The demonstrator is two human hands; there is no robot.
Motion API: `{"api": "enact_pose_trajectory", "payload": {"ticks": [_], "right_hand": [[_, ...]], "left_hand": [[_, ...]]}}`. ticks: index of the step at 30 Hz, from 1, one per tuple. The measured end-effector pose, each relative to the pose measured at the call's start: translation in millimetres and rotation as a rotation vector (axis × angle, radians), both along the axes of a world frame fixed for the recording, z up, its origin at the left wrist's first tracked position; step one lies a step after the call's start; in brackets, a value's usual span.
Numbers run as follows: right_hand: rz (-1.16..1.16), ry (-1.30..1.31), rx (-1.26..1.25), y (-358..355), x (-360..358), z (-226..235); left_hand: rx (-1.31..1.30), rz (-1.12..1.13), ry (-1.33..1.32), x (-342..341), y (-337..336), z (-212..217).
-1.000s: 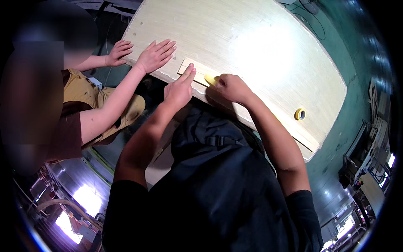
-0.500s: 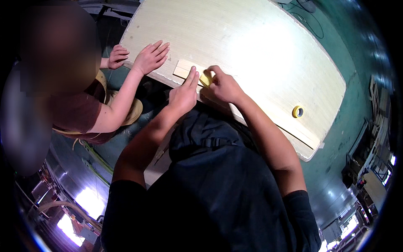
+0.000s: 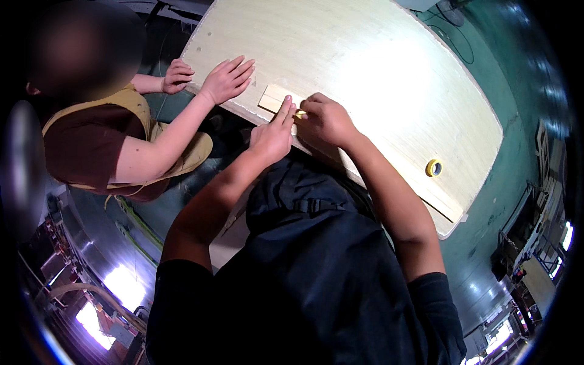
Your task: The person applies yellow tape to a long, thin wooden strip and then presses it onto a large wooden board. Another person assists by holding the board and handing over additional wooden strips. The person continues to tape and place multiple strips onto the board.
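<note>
My left hand [image 3: 272, 137] rests at the near edge of a pale wooden tabletop. Its index and middle fingers are stretched out together across a narrow light-wood strip [image 3: 274, 97], and the other fingers are curled. Close to these fingertips, my right hand [image 3: 330, 120] pinches a small piece of yellow tape [image 3: 300, 114] against the strip. Most of that piece is hidden by my fingers. The strip runs along the near edge under my right arm, and its other end shows toward the right corner.
A roll of yellow tape [image 3: 434, 168] stands on the tabletop [image 3: 292, 36] at the right. At the left, a co-worker in an apron lays one hand [image 3: 230, 80] flat on the table, the other hand [image 3: 177, 76] at its edge. Stacked boards [image 3: 543, 194] lie far right.
My right hand has turned over the yellow tape, so less of it shows. The whole view has shifted slightly; the co-worker's hands remain at the table's left end.
</note>
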State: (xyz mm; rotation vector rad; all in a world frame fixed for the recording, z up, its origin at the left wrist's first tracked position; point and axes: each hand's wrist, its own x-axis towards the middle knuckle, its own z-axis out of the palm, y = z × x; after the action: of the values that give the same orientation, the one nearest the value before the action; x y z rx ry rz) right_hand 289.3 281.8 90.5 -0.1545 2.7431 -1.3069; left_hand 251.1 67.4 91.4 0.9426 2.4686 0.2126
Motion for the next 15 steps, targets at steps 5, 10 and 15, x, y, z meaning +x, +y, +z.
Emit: {"api": "enact_pose_trajectory", "payload": {"ticks": [5, 10, 15], "right_hand": [[-0.036, 0.014, -0.038, 26, 45, 13], [-0.129, -0.066, -0.167, 49, 89, 42], [-0.355, -0.338, -0.544, 48, 103, 41]], "left_hand": [[0.007, -0.002, 0.010, 1, -2, -7], [0.005, 0.009, 0.008, 2, -2, -6], [0.014, 0.020, 0.025, 2, -4, -7]]}}
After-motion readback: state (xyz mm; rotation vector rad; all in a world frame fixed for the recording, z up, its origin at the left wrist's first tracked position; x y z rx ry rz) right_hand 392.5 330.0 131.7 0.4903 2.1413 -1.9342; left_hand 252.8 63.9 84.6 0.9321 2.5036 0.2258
